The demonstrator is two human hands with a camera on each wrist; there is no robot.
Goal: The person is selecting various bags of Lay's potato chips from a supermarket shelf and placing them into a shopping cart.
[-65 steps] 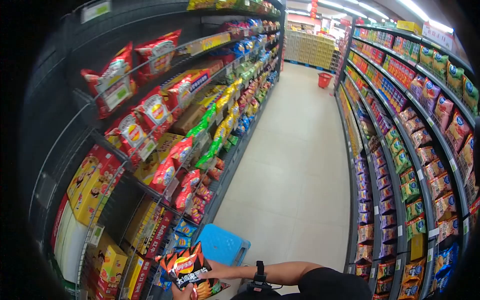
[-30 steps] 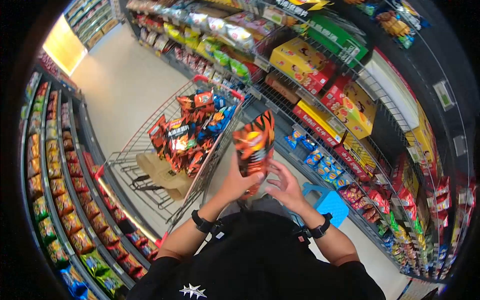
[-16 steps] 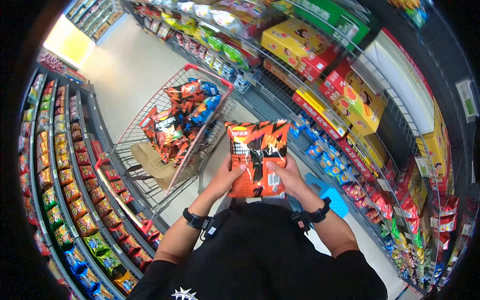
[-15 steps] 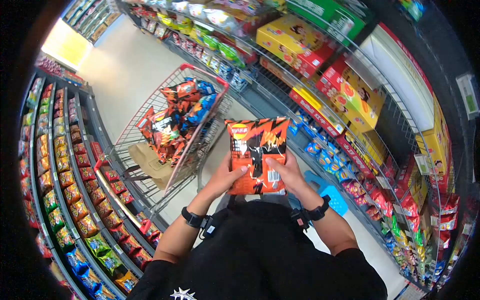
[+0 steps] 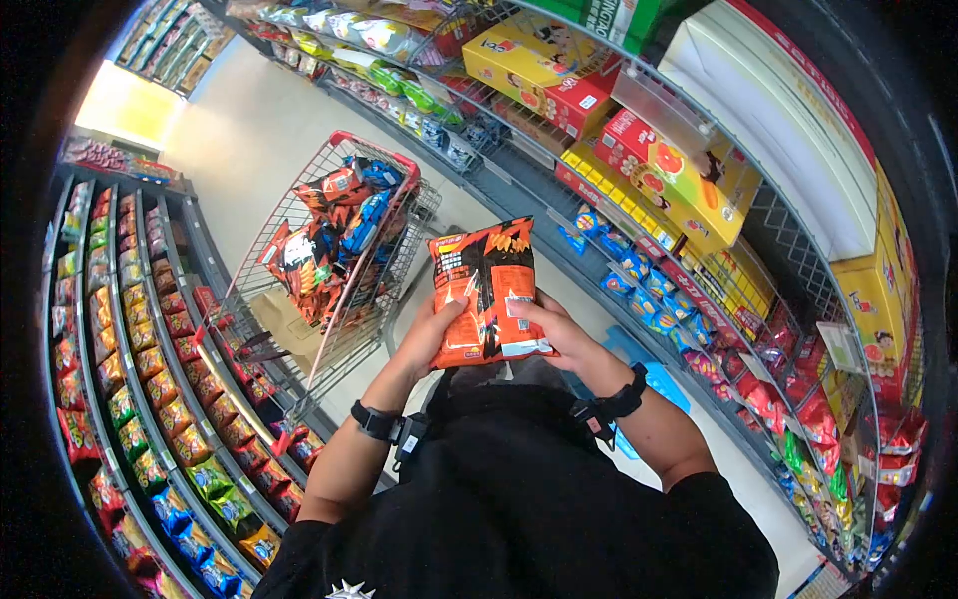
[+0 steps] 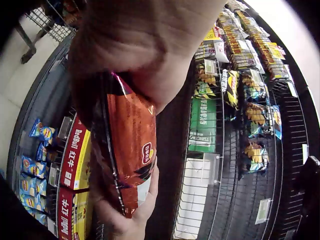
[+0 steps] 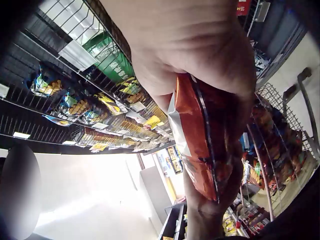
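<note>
An orange and black chip bag (image 5: 485,290) is upright in front of the person's body in the head view, its barcode side facing up. The left hand (image 5: 429,334) grips its left edge with the thumb on the front, and the right hand (image 5: 567,334) grips the right edge the same way. The fingers behind the bag are hidden in the head view. Seen edge-on in the left wrist view, the bag (image 6: 132,135) lies between the left hand (image 6: 135,55) and the other hand. From the right wrist, the bag (image 7: 192,130) shows below the right hand (image 7: 195,45).
A shopping cart (image 5: 371,334) stands to the left, holding orange-black and blue chip bags (image 5: 299,270) and a tan bag (image 5: 289,324). Snack shelves line the left side. Wire shelves with yellow boxes (image 5: 539,65) run along the right, and a blue stool (image 5: 659,389) is by the right arm.
The view has swung from the aisle to the cart. The bag went from a blurred, angled hold to a two-handed hold, and now sits slightly lower left in view and tilted.
</note>
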